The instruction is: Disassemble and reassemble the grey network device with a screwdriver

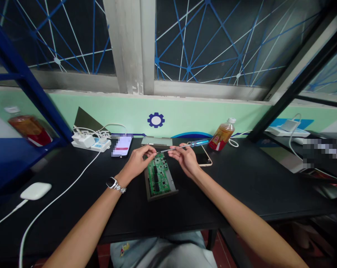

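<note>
A green circuit board (160,175) sits in a shallow grey metal tray-like casing (172,182) on the black table. My right hand (185,158) is closed on a screwdriver (199,143) with a clear blue handle, its shaft pointing left. The screwdriver's tip lies above the board's far end, close to my left fingertips. My left hand (140,160) is pinched at that tip, over the board's far left corner. Whatever sits between its fingers is too small to make out. Behind the board lies a flat grey metal plate (157,142).
A lit phone (122,145) and a white power strip (94,143) stand at the back left. A second phone (204,156) and a drink bottle (222,134) are right of the board. A white cable (59,197) and a white charging case (36,191) lie on the left.
</note>
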A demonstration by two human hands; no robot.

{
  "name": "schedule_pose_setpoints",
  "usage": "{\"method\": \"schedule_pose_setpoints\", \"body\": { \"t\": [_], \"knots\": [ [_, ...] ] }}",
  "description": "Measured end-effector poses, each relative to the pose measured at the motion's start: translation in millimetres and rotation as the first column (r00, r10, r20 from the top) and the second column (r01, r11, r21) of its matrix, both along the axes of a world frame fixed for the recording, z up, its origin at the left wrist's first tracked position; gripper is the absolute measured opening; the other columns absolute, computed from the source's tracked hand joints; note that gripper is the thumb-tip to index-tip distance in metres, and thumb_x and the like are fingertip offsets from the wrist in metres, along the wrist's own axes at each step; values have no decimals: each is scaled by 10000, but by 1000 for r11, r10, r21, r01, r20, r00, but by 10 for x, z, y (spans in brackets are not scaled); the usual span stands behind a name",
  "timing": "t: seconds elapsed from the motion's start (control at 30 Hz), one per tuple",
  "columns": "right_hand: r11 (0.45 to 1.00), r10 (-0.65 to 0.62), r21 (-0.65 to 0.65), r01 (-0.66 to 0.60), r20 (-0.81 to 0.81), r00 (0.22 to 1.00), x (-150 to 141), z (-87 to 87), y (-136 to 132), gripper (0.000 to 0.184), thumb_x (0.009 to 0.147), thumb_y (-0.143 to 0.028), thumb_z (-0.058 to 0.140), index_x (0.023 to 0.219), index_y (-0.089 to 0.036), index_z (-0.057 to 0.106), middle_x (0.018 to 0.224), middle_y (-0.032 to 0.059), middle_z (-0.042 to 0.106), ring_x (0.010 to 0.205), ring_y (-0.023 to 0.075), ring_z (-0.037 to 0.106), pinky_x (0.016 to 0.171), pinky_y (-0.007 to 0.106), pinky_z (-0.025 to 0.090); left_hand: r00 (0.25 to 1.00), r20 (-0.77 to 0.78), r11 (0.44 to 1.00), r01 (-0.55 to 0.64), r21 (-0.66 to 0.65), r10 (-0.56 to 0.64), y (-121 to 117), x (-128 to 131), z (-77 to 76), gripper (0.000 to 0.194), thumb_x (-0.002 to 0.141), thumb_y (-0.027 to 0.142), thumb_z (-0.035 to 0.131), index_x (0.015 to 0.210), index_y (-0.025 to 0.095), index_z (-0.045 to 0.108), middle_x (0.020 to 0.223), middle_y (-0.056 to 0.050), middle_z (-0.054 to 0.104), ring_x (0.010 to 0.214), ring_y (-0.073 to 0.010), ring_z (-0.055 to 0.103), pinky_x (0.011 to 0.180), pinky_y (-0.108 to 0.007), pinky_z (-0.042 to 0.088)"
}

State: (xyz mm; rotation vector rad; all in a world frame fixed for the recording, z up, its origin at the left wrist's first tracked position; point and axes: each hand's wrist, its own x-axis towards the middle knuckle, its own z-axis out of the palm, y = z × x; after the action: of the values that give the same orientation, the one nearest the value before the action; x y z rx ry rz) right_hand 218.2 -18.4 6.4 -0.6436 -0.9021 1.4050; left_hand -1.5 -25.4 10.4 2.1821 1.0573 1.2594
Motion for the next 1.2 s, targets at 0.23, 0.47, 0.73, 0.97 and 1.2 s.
{"method": "schedule_pose_setpoints", "body": {
  "t": [0.23,0.47,0.73,0.97,1.2],
  "knots": [
    [999,28,-44,-27,13,1000,5,-45,15,258,817,-267,771,895,-216,530,939,65,763,802,190,770,749,297,646,999,-32,1000,-12,13,12,-140,106,42,151,1014,306,434,1053,213,545,942,-58,673,871,-195,677,791,-312,516],
    [998,-54,-27,54,-23,998,48,28,42,243,813,-249,769,864,-209,535,907,65,767,791,180,763,749,291,642,997,-54,995,-52,80,57,-112,-24,143,138,1022,257,385,1058,211,510,946,-55,638,884,-192,651,808,-312,493],
    [989,-148,33,146,73,986,205,77,117,292,774,-269,792,857,-202,520,836,66,759,718,181,755,676,279,634,872,-437,975,-201,94,222,256,-716,43,121,904,213,506,880,205,625,921,-69,620,864,-240,597,789,-367,471],
    [986,-110,145,79,224,968,79,2,76,396,763,-408,806,888,-220,481,772,33,752,658,182,747,610,284,626,810,-525,965,-239,110,261,334,-723,-191,114,826,182,560,802,217,666,891,-89,633,908,-285,599,825,-414,471],
    [976,-104,214,46,266,958,73,-24,84,387,818,-473,739,912,-228,455,773,14,745,639,170,740,613,295,622,829,-485,960,-236,151,280,303,-654,-171,237,929,205,438,1043,205,646,1022,-104,607,1016,-286,579,912,-429,467]
  ]
}}
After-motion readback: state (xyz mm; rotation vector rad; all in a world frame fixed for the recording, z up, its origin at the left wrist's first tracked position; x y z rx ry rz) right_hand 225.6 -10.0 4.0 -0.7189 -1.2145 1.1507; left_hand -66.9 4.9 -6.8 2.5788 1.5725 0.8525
